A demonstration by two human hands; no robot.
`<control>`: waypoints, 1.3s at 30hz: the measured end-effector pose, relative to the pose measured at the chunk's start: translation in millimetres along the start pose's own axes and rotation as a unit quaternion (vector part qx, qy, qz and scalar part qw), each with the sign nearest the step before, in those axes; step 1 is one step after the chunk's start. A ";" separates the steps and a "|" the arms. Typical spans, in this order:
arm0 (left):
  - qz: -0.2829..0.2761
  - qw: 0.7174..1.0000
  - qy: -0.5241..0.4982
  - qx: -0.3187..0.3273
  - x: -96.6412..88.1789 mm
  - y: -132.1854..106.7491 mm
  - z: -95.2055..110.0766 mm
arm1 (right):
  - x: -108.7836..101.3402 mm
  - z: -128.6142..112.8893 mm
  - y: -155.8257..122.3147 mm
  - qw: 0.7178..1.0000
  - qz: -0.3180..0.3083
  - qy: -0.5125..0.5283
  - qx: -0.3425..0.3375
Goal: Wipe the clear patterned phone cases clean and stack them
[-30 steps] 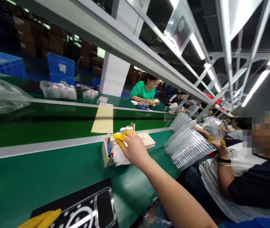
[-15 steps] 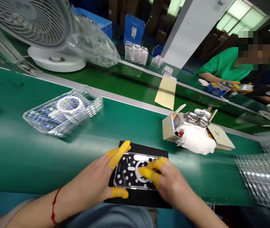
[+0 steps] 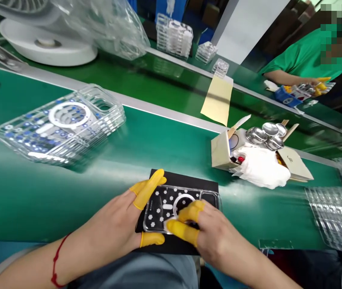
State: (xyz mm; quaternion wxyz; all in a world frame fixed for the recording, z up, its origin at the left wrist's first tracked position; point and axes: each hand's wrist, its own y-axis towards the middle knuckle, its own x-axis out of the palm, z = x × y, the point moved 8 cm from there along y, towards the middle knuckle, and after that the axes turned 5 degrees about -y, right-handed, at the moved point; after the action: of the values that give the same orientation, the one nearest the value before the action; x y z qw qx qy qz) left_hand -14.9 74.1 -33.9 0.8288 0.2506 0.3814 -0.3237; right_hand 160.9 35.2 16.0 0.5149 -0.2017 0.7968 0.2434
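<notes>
A clear phone case [image 3: 161,205] with white star marks and a ring lies on a black mat [image 3: 185,182] at the near edge of the green bench. My left hand [image 3: 119,224], with yellow finger cots, holds the case's left end between thumb and forefingers. My right hand [image 3: 209,235], also in yellow cots, presses its thumb and forefinger together on the case's lower middle, pinching something small and pale that I cannot make out.
A stack of clear cases [image 3: 59,126] with blue marks sits to the left. A small open cardboard box [image 3: 220,150] with metal discs and white cloth stands right of the mat. Clear trays [image 3: 336,212] lie far right. A fan base [image 3: 46,48] and a worker in green [image 3: 303,60] are beyond the conveyor.
My right hand came back from the cardboard box to the phone case, and my view swung down to the mat. Since half a second ago my right fingers slid toward the case's lower edge.
</notes>
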 end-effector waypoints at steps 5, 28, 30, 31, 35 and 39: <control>0.004 1.000 -0.014 0.000 -6.1 2.5 3.6 | -16.8 16.5 -7.8 0.990 0.067 -0.121 0.014; 0.022 0.999 -0.021 0.020 -11.1 9.0 7.1 | 3.1 -19.5 16.2 0.993 -0.032 -0.008 -0.111; 0.043 0.999 -0.021 0.018 -11.2 6.3 4.4 | 23.5 -31.3 29.5 0.992 -0.031 -0.038 -0.116; 0.053 0.998 -0.020 0.017 -10.1 3.9 2.0 | 32.4 -35.8 34.1 0.991 -0.031 -0.047 -0.119; 0.114 0.992 0.019 0.053 0.4 -9.5 -10.4 | 55.4 -36.5 39.1 0.989 -0.012 -0.085 -0.122; 0.156 0.984 0.055 0.059 9.5 -14.3 -26.7 | 79.1 -26.1 36.3 0.982 -0.045 -0.131 -0.132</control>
State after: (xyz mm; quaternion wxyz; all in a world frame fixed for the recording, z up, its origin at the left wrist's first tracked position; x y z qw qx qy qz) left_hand -33.1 79.0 -59.4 0.8309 0.3730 0.3625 -0.1978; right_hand 90.6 43.0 -41.0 0.5936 -0.2700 0.6737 0.3476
